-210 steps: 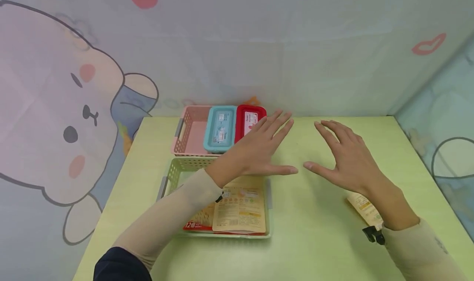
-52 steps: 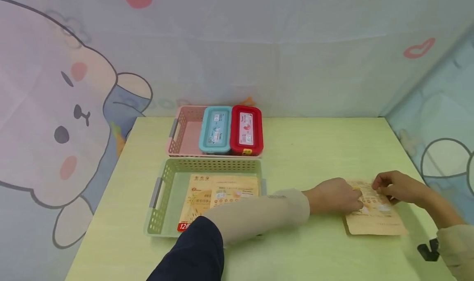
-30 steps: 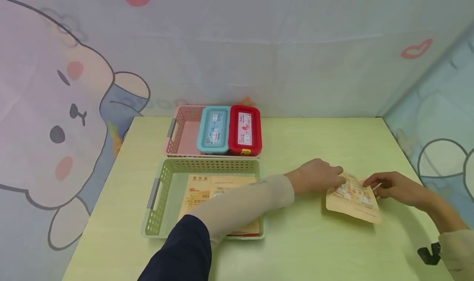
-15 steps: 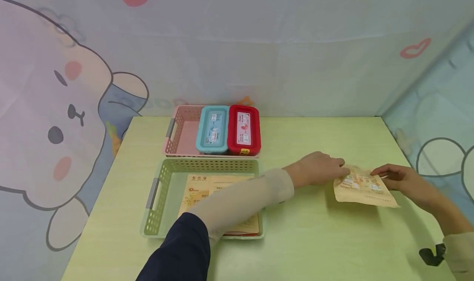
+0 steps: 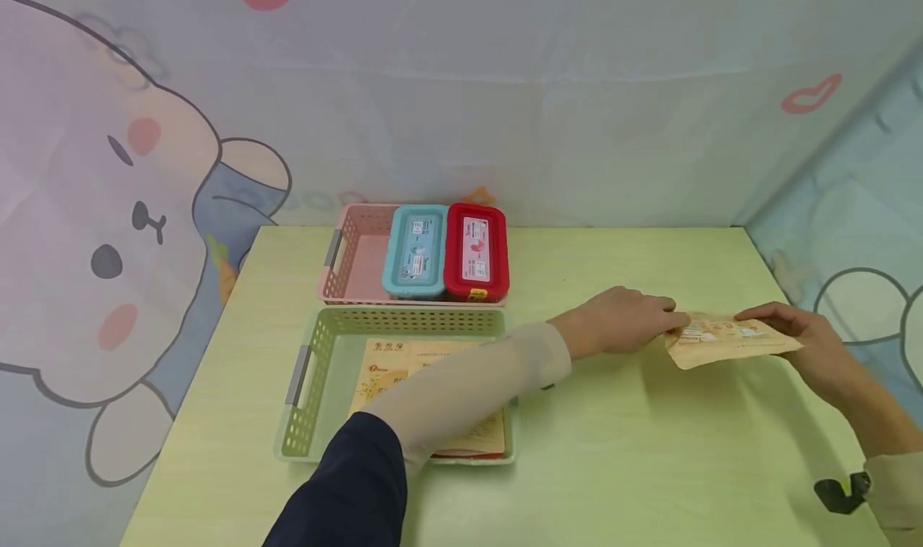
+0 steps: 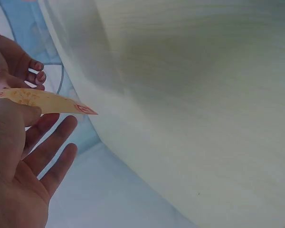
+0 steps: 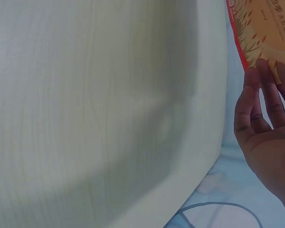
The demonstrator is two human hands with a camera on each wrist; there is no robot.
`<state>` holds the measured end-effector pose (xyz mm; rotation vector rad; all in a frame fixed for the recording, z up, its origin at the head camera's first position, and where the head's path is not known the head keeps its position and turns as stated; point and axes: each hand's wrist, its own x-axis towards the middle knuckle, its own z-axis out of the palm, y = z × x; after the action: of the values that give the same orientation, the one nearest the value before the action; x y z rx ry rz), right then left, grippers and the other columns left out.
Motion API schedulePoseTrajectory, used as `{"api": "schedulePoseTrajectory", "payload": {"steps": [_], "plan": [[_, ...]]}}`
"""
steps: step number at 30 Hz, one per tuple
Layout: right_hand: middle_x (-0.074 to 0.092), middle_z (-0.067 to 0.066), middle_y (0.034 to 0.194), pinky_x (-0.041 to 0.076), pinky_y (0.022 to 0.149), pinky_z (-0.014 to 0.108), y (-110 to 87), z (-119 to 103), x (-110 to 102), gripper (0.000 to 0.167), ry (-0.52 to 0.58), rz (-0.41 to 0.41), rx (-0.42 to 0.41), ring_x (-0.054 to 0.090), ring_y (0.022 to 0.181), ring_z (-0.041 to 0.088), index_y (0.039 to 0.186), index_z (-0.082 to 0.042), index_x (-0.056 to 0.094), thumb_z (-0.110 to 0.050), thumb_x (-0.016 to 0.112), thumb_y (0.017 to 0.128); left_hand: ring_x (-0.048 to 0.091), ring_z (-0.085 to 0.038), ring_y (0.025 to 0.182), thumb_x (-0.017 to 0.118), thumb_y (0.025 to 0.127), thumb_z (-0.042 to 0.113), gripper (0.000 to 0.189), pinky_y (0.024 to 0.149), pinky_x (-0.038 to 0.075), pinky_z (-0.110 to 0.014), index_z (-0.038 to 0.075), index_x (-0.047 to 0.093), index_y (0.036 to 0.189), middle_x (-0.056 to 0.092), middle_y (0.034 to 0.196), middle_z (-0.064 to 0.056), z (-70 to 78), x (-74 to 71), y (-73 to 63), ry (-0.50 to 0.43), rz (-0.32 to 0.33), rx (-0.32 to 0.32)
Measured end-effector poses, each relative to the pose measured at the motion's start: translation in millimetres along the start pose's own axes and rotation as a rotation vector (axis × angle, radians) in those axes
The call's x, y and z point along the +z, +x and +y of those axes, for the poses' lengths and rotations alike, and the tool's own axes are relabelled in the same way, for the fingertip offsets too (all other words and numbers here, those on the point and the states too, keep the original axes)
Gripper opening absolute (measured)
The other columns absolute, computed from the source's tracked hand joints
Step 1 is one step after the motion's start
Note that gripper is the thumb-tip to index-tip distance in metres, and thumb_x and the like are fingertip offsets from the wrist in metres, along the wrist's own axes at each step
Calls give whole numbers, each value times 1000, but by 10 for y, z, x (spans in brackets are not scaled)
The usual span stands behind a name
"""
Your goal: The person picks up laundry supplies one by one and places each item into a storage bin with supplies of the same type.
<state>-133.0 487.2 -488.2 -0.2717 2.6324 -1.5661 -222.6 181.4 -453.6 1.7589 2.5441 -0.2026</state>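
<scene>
A flat kraft-coloured printed pouch [image 5: 731, 343] is held above the right side of the table, nearly level and seen almost edge-on in the head view. My left hand [image 5: 623, 320] pinches its left edge. In the left wrist view the thumb lies on top of the pouch [image 6: 42, 99], and the other fingers spread below. At the opposite edge my right hand [image 5: 815, 351] grips the pouch. The right wrist view shows the pouch's underside [image 7: 263, 31], with a red border, above the fingers of my right hand [image 7: 270, 137].
A green basket [image 5: 320, 387] with several similar pouches [image 5: 382, 367] stands at centre left, partly behind my left sleeve. Behind it a pink basket [image 5: 364, 263] holds a blue lidded box [image 5: 416, 251] and a red one [image 5: 476, 251]. Patterned cloth [image 5: 613, 130] borders the table [image 5: 613, 467].
Since 7 s ago, both hands have gone from hovering apart to gripping the pouch at the right. Over the last second it has risen off the table and tilted toward level.
</scene>
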Motion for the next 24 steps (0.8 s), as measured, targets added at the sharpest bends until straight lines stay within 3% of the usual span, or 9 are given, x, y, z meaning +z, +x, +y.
{"api": "schedulePoseTrajectory", "payload": {"steps": [4, 9, 15, 20, 24], "plan": [[71, -12, 118, 58, 78, 20, 24, -71, -3, 26, 31, 51, -19, 66, 99, 5, 129, 5, 66, 7, 60, 104, 52, -4, 85, 41, 115, 36, 24, 69, 45, -19, 28, 59, 128, 60, 116, 15, -79, -28, -18, -140, 76, -32], [75, -3, 111, 59, 77, 22, 57, -170, 16, 20, 29, 96, -34, 72, 94, 11, 124, 9, 66, 3, 57, 107, 54, -5, 84, 44, 115, 32, 21, 68, 45, -19, 22, 61, 124, 59, 109, 13, -149, -110, -59, -273, 139, -30], [73, 0, 92, 56, 72, 20, 81, -230, 39, 21, -37, 149, 34, 67, 82, 11, 110, 12, 63, -8, 60, 109, 55, -4, 87, 47, 114, 22, 16, 72, 43, -17, 15, 61, 117, 61, 104, 9, -223, -171, -106, -447, 236, -34], [63, 2, 83, 49, 68, 22, 85, -296, 75, 28, -140, 181, 102, 57, 79, 14, 100, 6, 64, -20, 64, 108, 60, -3, 89, 52, 112, 18, 12, 72, 46, -16, 15, 63, 116, 68, 112, 9, -289, -197, -128, -617, 318, -106], [69, -7, 92, 52, 71, 16, 111, -340, 92, 21, -138, 200, 84, 62, 84, 7, 102, 1, 70, -19, 66, 107, 57, -6, 79, 53, 112, 20, 12, 66, 42, -19, 16, 63, 117, 69, 115, 10, -324, -206, -150, -655, 338, -157]]}}
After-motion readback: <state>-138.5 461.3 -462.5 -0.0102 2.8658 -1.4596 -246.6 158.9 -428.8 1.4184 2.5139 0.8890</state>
